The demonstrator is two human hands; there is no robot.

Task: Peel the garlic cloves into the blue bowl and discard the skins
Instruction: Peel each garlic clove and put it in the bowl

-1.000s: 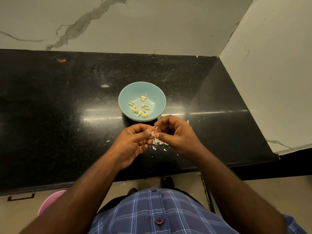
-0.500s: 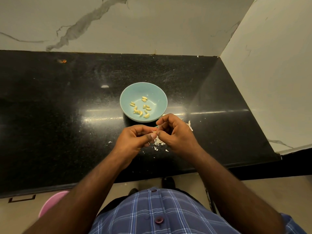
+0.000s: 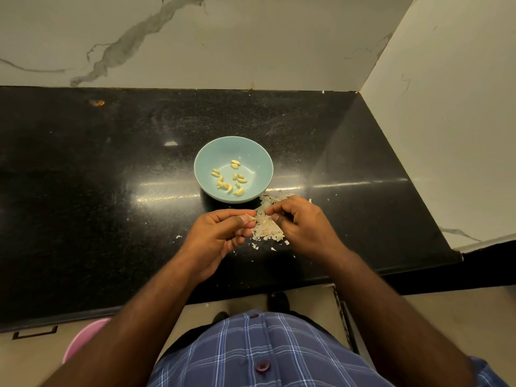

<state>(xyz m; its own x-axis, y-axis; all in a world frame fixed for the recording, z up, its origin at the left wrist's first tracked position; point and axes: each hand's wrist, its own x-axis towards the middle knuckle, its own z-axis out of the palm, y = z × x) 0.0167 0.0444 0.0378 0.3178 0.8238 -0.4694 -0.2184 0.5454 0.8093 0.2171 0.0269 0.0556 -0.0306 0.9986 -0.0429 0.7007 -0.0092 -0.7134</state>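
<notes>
Left to right: the left hand pinches a small garlic clove between thumb and forefinger, the other fingers curled beneath. A second ago both hands met closely over the clove; they have now drawn slightly apart, exposing the pile of skins on the black counter between them, which suggests another strip of skin has come away. The right hand is curled, fingertips pinched; whether it holds skin cannot be told. The blue bowl, just beyond, holds the peeled cloves.
</notes>
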